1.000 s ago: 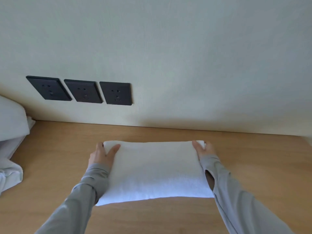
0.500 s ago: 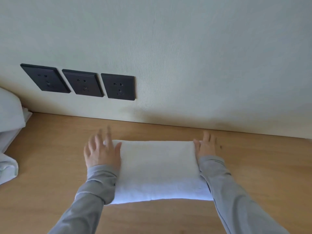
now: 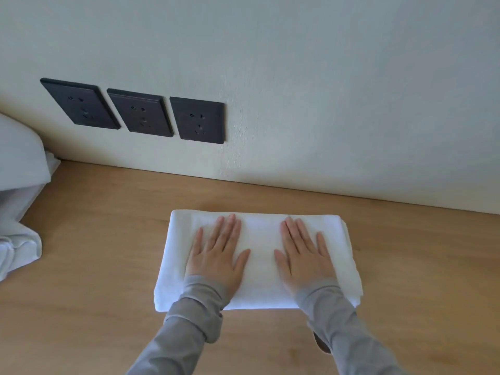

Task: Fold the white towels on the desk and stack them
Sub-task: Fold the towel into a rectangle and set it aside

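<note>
Head view: one towel folded and under flat pressure; no stack formed yet.

The folded white towel (image 3: 261, 235) lies as a compact layered rectangle on the bench (image 3: 108, 239), towards the rear edge and right of the middle. The left grip (image 3: 216, 255) and the right grip (image 3: 305, 258) rest side by side on its top face. Both lie wide and flat, fingers straight, pressing and holding nothing. Judgement: the folding of this towel is complete or nearly so, and only smoothing is left. A loose white cloth (image 3: 19, 244) lies crumpled at the left edge of the bench, well apart. It is probably a further towel to fold. Stacking is therefore still to do.
</note>
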